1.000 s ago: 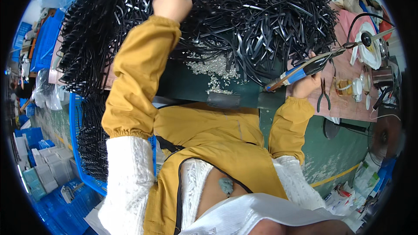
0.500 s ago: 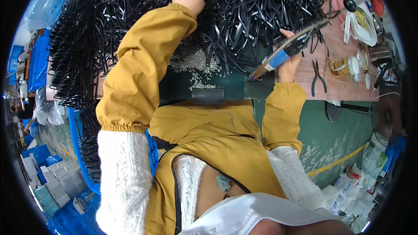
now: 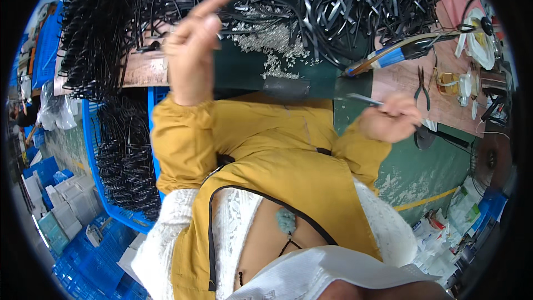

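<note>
My left hand (image 3: 191,55) hovers at the near edge of the bench, by the pile of black straps (image 3: 327,5). Its index finger stretches to the upper right, and I see nothing in its grasp. A fist is made by my right hand (image 3: 391,118), smeared by motion, around a thin silvery tool (image 3: 363,99) whose tip points left. Just beyond it, a blue and black pen-shaped power tool (image 3: 391,57) lies on the bench, its tip to the left. Small silvery metal pieces (image 3: 272,39) are heaped on the dark mat (image 3: 236,69) between my hands.
A dark block (image 3: 286,87) sits at the mat's near edge. Pliers (image 3: 422,89) and a jar of amber liquid (image 3: 447,83) stand on the right. A blue crate (image 3: 90,150) of black straps is at my left. A fan (image 3: 489,158) stands at the far right.
My left hand has come back from the strap pile toward me. My right hand has let go of the power tool, moved nearer me and now holds the thin tool. The view has shifted.
</note>
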Demonstrator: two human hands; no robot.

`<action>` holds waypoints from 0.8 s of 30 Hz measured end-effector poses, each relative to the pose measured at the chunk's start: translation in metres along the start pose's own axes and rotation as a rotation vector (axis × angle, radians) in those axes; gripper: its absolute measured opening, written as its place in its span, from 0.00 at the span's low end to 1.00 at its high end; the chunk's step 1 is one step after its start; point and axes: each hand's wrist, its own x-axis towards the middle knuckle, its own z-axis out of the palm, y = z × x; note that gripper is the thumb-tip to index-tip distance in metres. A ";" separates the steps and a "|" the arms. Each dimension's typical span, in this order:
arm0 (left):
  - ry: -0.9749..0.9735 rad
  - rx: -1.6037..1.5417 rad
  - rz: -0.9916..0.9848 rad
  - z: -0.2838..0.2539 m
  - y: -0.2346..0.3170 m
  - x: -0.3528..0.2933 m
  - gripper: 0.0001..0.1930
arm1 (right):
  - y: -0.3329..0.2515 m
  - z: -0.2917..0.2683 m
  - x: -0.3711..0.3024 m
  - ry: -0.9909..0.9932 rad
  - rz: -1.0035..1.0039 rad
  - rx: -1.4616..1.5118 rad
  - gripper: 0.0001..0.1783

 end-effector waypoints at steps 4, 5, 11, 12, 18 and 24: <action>-0.179 -0.603 -0.241 0.007 -0.050 -0.054 0.15 | 0.005 0.032 -0.050 -0.741 0.322 -0.400 0.05; -0.168 -0.635 -0.240 0.012 -0.056 -0.063 0.17 | 0.008 0.033 -0.053 -0.722 0.355 -0.501 0.07; -0.119 -0.696 -0.277 0.028 -0.058 -0.059 0.16 | -0.010 0.032 -0.051 -0.343 0.481 -0.293 0.15; -0.117 -0.722 -0.316 0.032 -0.057 -0.058 0.17 | -0.010 0.035 -0.053 -0.403 0.518 -0.325 0.14; -0.072 -0.542 -0.453 0.042 -0.049 -0.065 0.14 | -0.012 0.052 -0.052 -0.640 0.675 -0.498 0.13; 0.093 -0.675 -0.148 0.024 -0.064 -0.064 0.18 | -0.013 0.056 -0.045 -0.498 0.492 -0.573 0.10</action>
